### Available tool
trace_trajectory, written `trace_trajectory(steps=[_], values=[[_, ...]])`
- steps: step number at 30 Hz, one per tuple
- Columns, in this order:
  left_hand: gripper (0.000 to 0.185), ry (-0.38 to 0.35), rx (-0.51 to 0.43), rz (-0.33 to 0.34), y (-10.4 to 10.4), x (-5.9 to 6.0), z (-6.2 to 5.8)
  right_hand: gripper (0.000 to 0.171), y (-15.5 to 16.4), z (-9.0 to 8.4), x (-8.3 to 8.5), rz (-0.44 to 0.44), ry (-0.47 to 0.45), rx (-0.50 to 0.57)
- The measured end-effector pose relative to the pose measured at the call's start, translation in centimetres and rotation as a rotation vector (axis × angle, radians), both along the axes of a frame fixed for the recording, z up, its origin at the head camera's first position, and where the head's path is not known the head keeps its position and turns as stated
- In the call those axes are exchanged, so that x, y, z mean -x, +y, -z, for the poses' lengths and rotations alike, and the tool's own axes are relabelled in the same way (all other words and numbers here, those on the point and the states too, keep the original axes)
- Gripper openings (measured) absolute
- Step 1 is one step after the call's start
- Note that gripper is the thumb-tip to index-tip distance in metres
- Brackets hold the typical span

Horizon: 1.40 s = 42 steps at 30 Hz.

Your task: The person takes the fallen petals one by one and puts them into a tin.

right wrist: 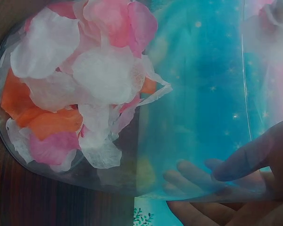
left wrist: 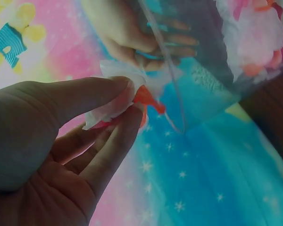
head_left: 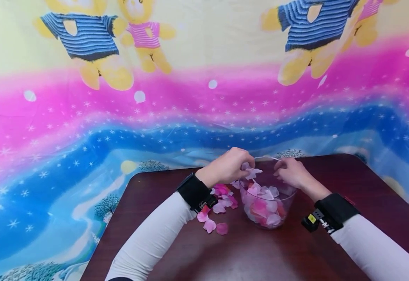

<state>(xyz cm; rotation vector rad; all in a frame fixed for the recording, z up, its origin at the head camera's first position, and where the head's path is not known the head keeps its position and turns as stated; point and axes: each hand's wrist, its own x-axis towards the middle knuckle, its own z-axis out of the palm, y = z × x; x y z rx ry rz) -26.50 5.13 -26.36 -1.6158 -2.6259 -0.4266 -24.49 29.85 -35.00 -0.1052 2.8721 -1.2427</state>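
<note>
A clear container (head_left: 284, 210) stands on the table, partly filled with white, pink and orange artificial petals (right wrist: 108, 75). My left hand (head_left: 228, 166) is over its left rim. Between thumb and fingers it pinches several petals (left wrist: 114, 101), white with some orange and pink, close to the rim (left wrist: 172, 94) in the left wrist view. At the container's right side, my right hand (head_left: 294, 171) grips the wall near the rim. The right thumb (right wrist: 247, 162) lies on one side of the clear wall and the fingers (right wrist: 193, 212) on the other.
Loose pink and white petals (head_left: 219, 205) lie scattered on the dark wooden table (head_left: 162, 195) left of the container. Behind the table hangs a colourful cloth backdrop (head_left: 197, 105) with bears and snowflakes. Both wrists wear black straps (head_left: 192, 191) with small cameras.
</note>
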Motion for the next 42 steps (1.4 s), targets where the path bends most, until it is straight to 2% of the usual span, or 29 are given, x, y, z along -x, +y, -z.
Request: trace_trajectory(steps=[3,9,14,17,20,23,25,29,33,36,39,42], values=[[0.024,-0.013,-0.002,-0.006,0.3,-0.1,0.3,0.031,0.0,0.0,0.0,0.000,-0.005,-0.007],[0.038,-0.036,-0.037,-0.019,-0.4,0.1,0.1,0.030,0.3,-0.1,0.1,0.001,0.003,-0.018],[0.038,-0.061,-0.043,-0.057,-2.0,0.2,0.0,0.029,0.5,-0.1,0.2,-0.006,0.020,-0.017],[0.036,-0.040,-0.017,-0.103,-3.6,0.4,0.7,0.029,0.6,0.0,0.1,-0.004,0.016,-0.020],[0.037,0.007,0.052,-0.152,-5.5,0.5,2.2,0.030,0.7,0.1,0.0,0.006,0.012,-0.027],[0.046,0.019,0.152,-0.213,-7.3,0.1,4.5,0.031,0.7,0.2,-0.1,0.010,0.012,-0.027],[0.056,0.003,0.233,-0.238,-8.4,-0.4,6.1,0.031,0.7,0.2,0.0,0.007,0.014,-0.027],[0.075,-0.091,0.338,-0.278,-9.6,-1.5,9.1,0.030,0.6,0.3,0.1,0.004,0.014,-0.026],[0.080,-0.177,0.337,-0.315,-9.8,-2.4,11.7,0.031,0.5,0.3,0.1,0.002,0.007,-0.025],[0.080,-0.207,0.303,-0.338,-9.7,-2.8,13.4,0.031,0.4,0.4,0.1,-0.003,0.005,-0.019],[0.080,-0.210,0.280,-0.356,-9.5,-3.2,14.7,0.030,0.2,0.5,0.2,-0.005,0.007,-0.014],[0.073,-0.181,0.267,-0.354,-9.2,-3.1,15.6,0.030,0.2,0.4,0.2,0.000,0.011,-0.014]])
